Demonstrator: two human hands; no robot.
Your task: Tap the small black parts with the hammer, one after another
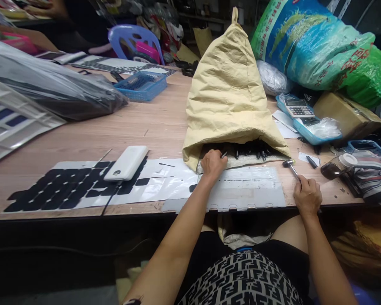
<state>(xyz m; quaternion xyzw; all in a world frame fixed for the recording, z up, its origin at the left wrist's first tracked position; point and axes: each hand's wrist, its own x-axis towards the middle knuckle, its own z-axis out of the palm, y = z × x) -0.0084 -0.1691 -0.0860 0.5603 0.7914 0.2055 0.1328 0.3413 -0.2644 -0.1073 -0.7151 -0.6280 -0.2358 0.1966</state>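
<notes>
My left hand (213, 163) is at the mouth of a yellow woven sack (225, 93), its fingers closed around a small black pen-shaped piece (224, 155). Several similar black pieces (263, 156) lie inside the sack's opening, their ends poking out. My right hand (307, 195) grips the handle of a small hammer (292, 167), whose metal head lies to the right of the sack's corner. Between the hands, a translucent plastic mat (250, 192) lies along the table's front edge.
To the left, a white power bank (127, 163) with a cable rests on a sheet of black stickers (53, 188). A blue basket (142, 86) stands farther back. On the right are a calculator (298, 108), a cardboard box (349, 112), a white-capped jar (338, 165) and striped cloth (373, 176).
</notes>
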